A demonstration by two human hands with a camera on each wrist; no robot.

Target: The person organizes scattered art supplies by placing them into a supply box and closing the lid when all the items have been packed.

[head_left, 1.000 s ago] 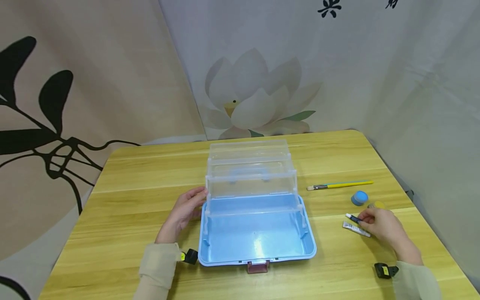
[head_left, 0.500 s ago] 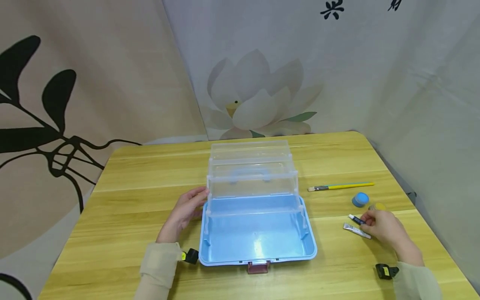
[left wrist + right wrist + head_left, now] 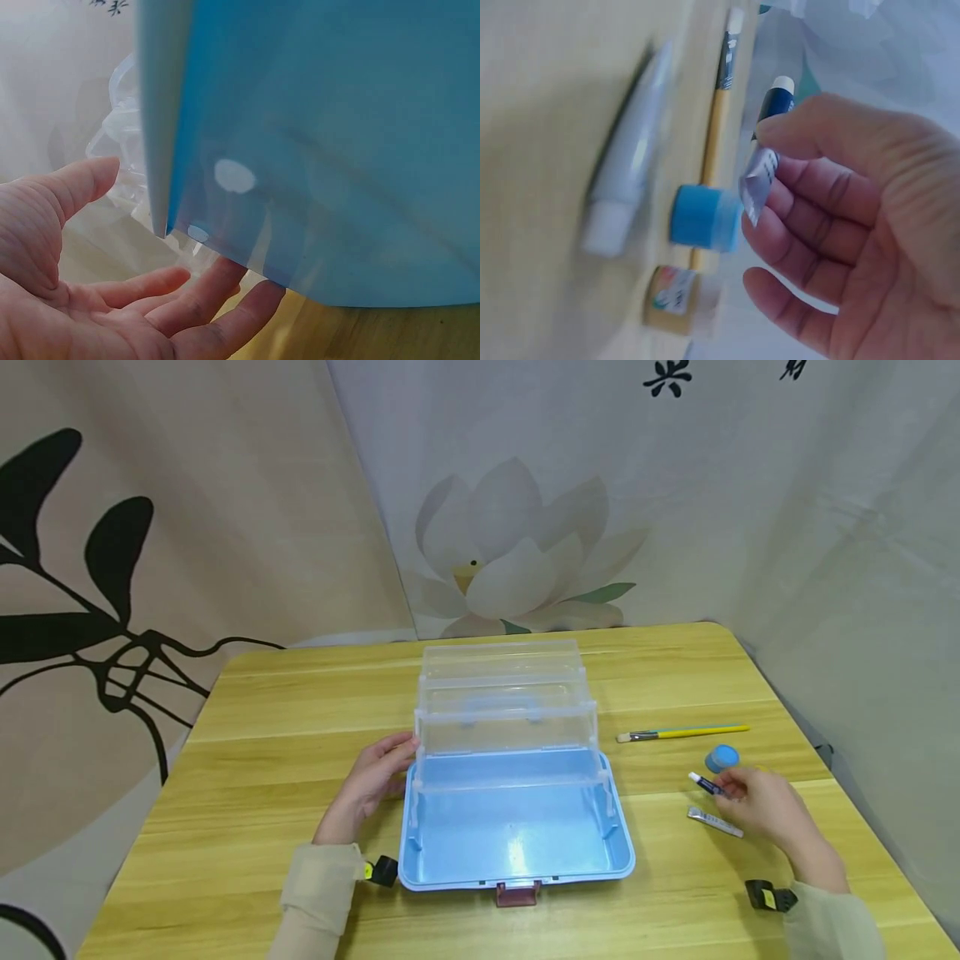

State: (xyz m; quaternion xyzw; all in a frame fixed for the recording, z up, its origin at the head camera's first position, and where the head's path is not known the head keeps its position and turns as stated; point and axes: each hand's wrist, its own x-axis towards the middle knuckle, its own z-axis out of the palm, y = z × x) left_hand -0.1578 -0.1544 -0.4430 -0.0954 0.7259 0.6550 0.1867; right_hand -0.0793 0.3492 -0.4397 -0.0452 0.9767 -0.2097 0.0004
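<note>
Our right hand (image 3: 757, 806) pinches the dark paint tube (image 3: 706, 784) just above the bench (image 3: 262, 793); our left hand (image 3: 367, 785), fingers relaxed, steadies the still-empty storage box (image 3: 517, 827). Silver tube (image 3: 714, 822), brush (image 3: 678, 733) and jars remain out.

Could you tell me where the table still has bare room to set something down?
Bare wood lies left of the left hand, behind the storage box, and along the front edge of the table. It is crowded right of the box: paintbrush, blue pot, silver tube and right hand.
</note>
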